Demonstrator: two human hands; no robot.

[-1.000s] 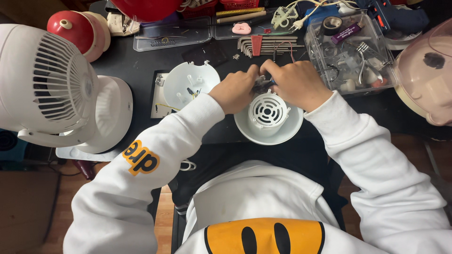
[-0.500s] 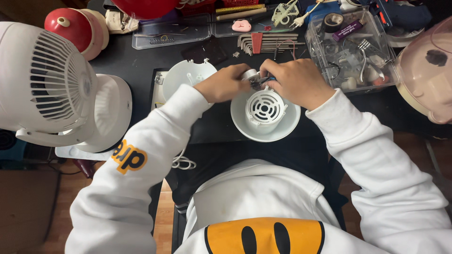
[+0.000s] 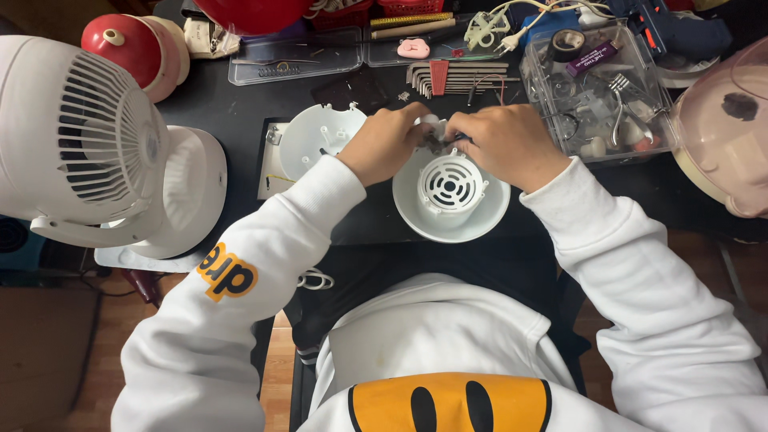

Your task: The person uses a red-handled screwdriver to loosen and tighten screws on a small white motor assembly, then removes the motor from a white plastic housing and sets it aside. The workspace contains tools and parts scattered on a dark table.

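Both of my hands meet over the far edge of a round white fan housing [image 3: 450,192] with a slotted grille in its middle, which lies on the black table. My left hand [image 3: 386,144] and my right hand [image 3: 506,144] pinch a small white and dark part [image 3: 433,132] between their fingertips, just above the housing's rim. What the part is cannot be made out, as the fingers cover most of it. A second round white fan shell [image 3: 318,138] lies just left of my left hand.
A white desk fan [image 3: 88,152] stands at the left on its base. A clear box of tools [image 3: 596,88] sits right of my right hand, a pink dome [image 3: 724,136] beyond it. Hex keys [image 3: 448,78], a clear tray [image 3: 296,58] and red caps [image 3: 132,44] lie at the back.
The white housing has shifted slightly toward me and left in view. My hands stay joined above its far rim, the fingers drawn closer together on the small part.
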